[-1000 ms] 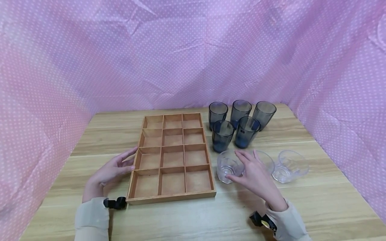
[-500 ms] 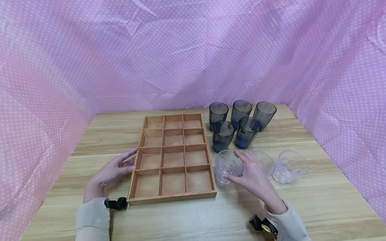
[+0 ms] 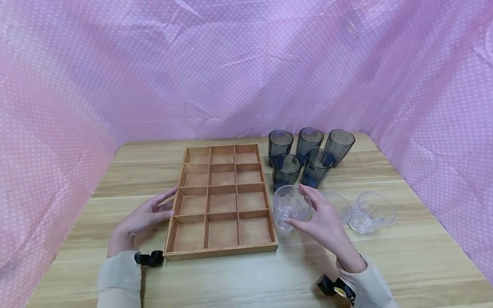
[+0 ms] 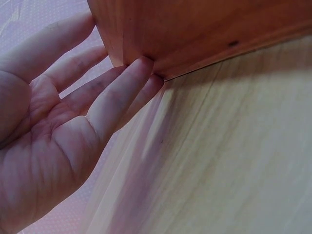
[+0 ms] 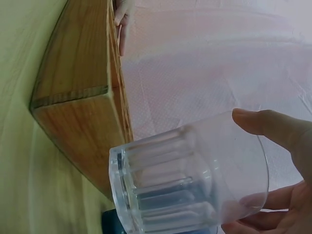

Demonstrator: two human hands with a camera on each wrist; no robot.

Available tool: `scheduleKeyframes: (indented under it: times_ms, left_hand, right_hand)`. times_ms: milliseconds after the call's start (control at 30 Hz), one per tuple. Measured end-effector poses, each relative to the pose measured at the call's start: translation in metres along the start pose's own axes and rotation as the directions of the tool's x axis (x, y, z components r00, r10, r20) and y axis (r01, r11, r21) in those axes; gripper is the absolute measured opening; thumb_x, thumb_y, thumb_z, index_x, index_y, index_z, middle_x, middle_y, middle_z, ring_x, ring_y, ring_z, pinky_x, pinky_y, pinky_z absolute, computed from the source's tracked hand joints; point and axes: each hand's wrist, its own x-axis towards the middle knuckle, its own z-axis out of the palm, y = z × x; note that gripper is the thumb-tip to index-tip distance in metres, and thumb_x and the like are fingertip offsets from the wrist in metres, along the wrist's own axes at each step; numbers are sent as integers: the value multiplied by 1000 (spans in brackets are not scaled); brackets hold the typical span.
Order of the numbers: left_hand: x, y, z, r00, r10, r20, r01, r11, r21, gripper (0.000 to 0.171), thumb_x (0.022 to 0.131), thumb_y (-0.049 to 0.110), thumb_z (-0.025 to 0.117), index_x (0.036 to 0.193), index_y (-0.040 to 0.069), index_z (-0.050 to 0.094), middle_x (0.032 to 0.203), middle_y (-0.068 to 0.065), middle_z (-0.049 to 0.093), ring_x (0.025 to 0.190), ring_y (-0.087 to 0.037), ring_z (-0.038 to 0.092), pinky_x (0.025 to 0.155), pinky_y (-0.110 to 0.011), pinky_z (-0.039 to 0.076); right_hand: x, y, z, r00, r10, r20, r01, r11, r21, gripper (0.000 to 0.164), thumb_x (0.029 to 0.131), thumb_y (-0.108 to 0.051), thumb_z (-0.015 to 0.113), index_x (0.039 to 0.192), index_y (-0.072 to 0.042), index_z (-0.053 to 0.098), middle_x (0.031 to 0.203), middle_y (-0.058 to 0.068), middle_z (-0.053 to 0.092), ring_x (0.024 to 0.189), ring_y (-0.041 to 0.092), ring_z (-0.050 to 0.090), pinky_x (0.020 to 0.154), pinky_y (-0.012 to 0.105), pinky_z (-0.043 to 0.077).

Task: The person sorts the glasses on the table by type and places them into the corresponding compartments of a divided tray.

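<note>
My right hand (image 3: 326, 222) holds a clear glass tumbler (image 3: 286, 201) near its rim, thumb on one side and fingers on the other. In the right wrist view the clear tumbler (image 5: 190, 180) appears raised off the table, beside the end of the wooden box. My left hand (image 3: 142, 220) touches the left side of the wooden divided box (image 3: 219, 253) with its fingertips. The left wrist view shows the left hand's fingers (image 4: 114, 100) fairly straight against the box wall. All the box's compartments are bare. Part of another clear tumbler (image 3: 339, 205) is hidden behind my right hand.
Several dark blue-grey glasses (image 3: 286, 171) stand upright right of the box, toward the back. A further clear tumbler (image 3: 371, 214) is at the right. The wood-grain table (image 3: 215, 282) is enclosed by pink dotted cloth (image 3: 246, 77).
My right hand has brought the clear tumbler slightly left toward the box, then a little upward. My left hand and the box have stayed where they were.
</note>
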Motion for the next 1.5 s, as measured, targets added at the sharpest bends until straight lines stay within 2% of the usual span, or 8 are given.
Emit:
scheduleKeyframes:
  times_ms: [300, 467, 567, 833, 1100, 1300, 1500]
  left_hand:
    - [1, 3, 0, 1000, -14, 1, 14, 1000, -22, 77, 95, 9, 59, 153, -3, 9, 160, -25, -2, 138, -54, 13, 95, -9, 43]
    - [0, 3, 1, 1000, -18, 2, 18, 1000, -26, 78, 95, 9, 58, 153, -2, 9, 160, -25, -3, 139, -53, 12, 96, -10, 43]
    - [0, 3, 1, 1000, -15, 2, 16, 1000, -26, 77, 95, 9, 58, 153, -2, 9, 160, -25, -2, 138, -54, 12, 95, -9, 43]
    - [1, 1, 0, 1000, -8, 8, 9, 1000, -29, 77, 95, 9, 59, 154, -1, 10, 161, -24, -3, 138, -54, 12, 96, -10, 42]
    - [0, 0, -1, 1000, -11, 7, 11, 1000, -23, 76, 95, 8, 58, 154, 0, 10, 160, -26, -4, 138, -55, 12, 96, -9, 42]
    - [-1, 0, -1, 1000, 4, 14, -4, 1000, -30, 75, 96, 8, 57, 154, -2, 10, 160, -27, -4, 138, -55, 11, 96, -10, 42]
    - [-1, -1, 0, 1000, 7, 16, -6, 999, -46, 76, 95, 7, 57, 154, -2, 9, 160, -25, -4, 138, -55, 11, 97, -10, 42]
  right_hand:
    - [9, -15, -5, 1000, -17, 13, 17, 1000, 4, 82, 69, -22, 88, 138, -2, 49, 131, 15, 58, 122, 33, 56, 101, 47, 49]
    - [19, -25, 2, 998, -52, 32, 49, 996, 68, 82, 67, -18, 89, 137, 1, 50, 132, 17, 58, 124, 32, 55, 101, 47, 49]
    - [26, -32, 9, 997, -68, 44, 63, 994, 94, 83, 65, -17, 90, 136, 1, 51, 133, 16, 58, 123, 31, 56, 101, 45, 50]
    - [53, -58, 31, 990, -114, 77, 111, 993, 49, 85, 64, -25, 90, 137, -4, 52, 137, 12, 56, 122, 29, 56, 98, 46, 51]
    - [82, -77, 59, 977, -190, 101, 186, 981, 45, 81, 65, -30, 89, 134, -4, 54, 132, 12, 59, 120, 27, 56, 101, 46, 48]
    - [107, -91, 78, 974, -143, 176, 139, 990, 30, 83, 71, -34, 85, 139, -4, 49, 136, 12, 54, 126, 29, 50, 107, 48, 43]
    - [130, -106, 96, 966, -123, 227, 124, 992, 12, 85, 72, -36, 84, 140, -2, 48, 133, 13, 54, 123, 31, 51, 104, 43, 46]
